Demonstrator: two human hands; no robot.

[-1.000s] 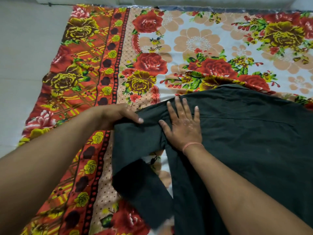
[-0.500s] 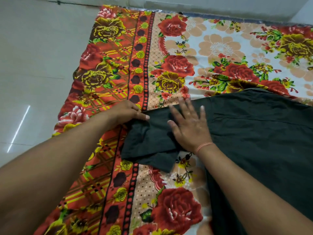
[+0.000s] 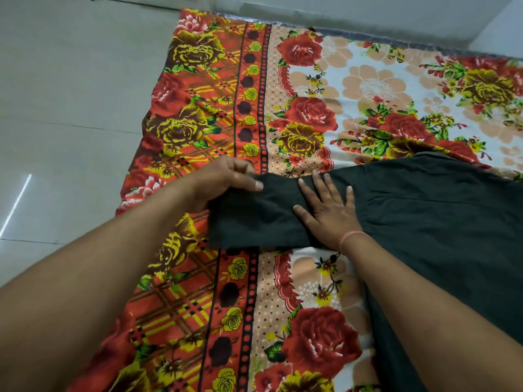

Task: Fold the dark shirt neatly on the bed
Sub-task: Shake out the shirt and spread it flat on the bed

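Note:
The dark shirt [image 3: 441, 227] lies flat on the floral bedsheet [image 3: 305, 120], filling the right half of the view. Its sleeve [image 3: 254, 219] stretches out straight to the left. My left hand [image 3: 226, 179] pinches the sleeve's upper edge near the cuff end, thumb on top of the cloth. My right hand [image 3: 328, 210] lies flat, fingers spread, pressing the sleeve down where it meets the shirt's shoulder. A thin pink band circles my right wrist.
The bedsheet's red and yellow border [image 3: 198, 131] runs along its left side. Pale floor tiles [image 3: 68, 108] lie beyond it on the left, and a grey wall base [image 3: 353, 12] runs along the top.
The sleeve was bent down with its end hanging towards me; my left hand has drawn it out to the left and it now lies straight. My right hand stays pressed on the shoulder.

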